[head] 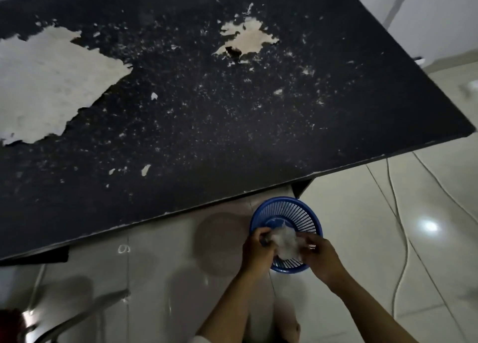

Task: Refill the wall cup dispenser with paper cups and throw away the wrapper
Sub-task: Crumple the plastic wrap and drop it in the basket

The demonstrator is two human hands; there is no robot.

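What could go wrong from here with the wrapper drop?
1. The crumpled wrapper is light and is held over the near half of the blue basket; released unevenly, it might land on the tiled floor instead.
2. The basket walls are slotted, so small scraps could slip through.
3. Both the left hand and the right hand grip it; the film may cling to the fingers when let go.
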